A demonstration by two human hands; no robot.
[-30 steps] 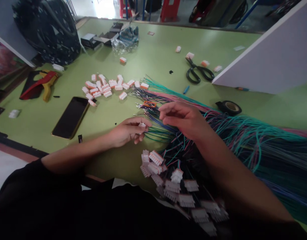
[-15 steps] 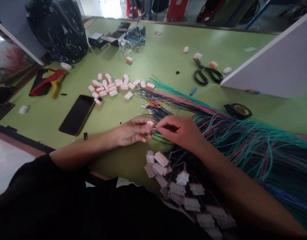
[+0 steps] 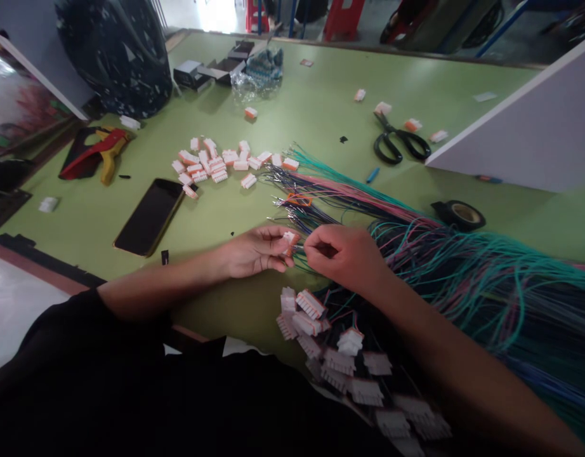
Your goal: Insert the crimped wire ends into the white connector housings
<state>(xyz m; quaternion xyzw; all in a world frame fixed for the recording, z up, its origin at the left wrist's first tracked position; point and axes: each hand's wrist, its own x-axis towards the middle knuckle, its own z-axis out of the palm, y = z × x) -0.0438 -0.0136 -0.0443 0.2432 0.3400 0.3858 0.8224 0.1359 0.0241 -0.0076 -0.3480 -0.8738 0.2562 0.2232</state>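
Holding a small white connector (image 3: 289, 239) pinched in its fingertips, the left hand (image 3: 254, 251) sits just right of the phone (image 3: 150, 216), low over the green table (image 3: 316, 95). The right hand (image 3: 342, 254) is closed on a thin wire (image 3: 302, 246), its stripped end at the connector's face; whether it is seated cannot be told.

Progress, by judgement: partly done. A cluster of wired connectors (image 3: 340, 355) lies below and right of the phone, at the table's near edge. A heap of unwired connectors (image 3: 216, 164) waits just beyond the phone, and a large wire bundle (image 3: 440, 266) spreads well to the phone's right, so much appears left.

The held connector is white with an orange-tinted side, ribbed, mostly hidden by fingers. Scissors (image 3: 400, 143) and a tape roll (image 3: 459, 214) lie far right of the phone.
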